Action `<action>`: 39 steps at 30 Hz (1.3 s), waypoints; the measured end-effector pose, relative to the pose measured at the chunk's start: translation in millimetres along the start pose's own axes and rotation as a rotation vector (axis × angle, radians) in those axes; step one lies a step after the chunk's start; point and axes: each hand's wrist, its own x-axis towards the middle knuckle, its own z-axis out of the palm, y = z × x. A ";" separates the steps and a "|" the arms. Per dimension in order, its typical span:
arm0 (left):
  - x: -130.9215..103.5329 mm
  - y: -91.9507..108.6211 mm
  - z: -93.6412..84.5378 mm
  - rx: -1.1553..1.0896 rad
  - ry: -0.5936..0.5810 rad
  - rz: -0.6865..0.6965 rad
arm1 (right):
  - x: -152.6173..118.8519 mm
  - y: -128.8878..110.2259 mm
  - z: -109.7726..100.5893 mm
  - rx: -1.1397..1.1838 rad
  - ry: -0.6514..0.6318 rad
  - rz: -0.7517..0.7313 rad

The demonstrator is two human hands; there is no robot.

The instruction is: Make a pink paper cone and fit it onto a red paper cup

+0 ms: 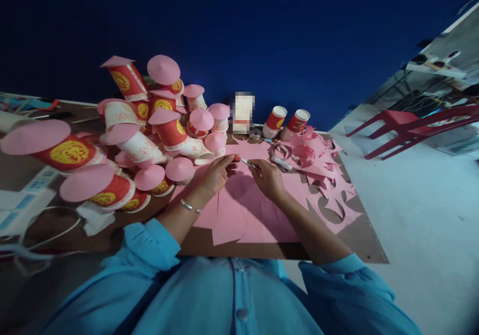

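Note:
Above the pink paper sheets [258, 215], my two hands meet close together. Between the fingertips of my left hand [220, 174] is a small red piece [236, 158] that looks like a cap. My right hand [268, 178] is closed round a slim white tube with a pointed tip [244, 161], most of it hidden by the fingers. The tip points at the red piece; I cannot tell whether they touch. To the left crowd several red and white paper cups [170, 134] topped with pink paper cones [164, 70].
Pink paper offcuts [329, 175] heap on the table's right side, beside a tape roll [280, 151]. Two paper cups [275, 121] stand upside down at the back. A white power strip [32, 193] with cables lies left. A red chair [404, 128] stands on the right.

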 end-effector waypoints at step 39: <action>-21.1 -12.9 8.1 1.407 -0.286 0.496 | 48.1 45.1 4.2 -0.473 -0.212 0.091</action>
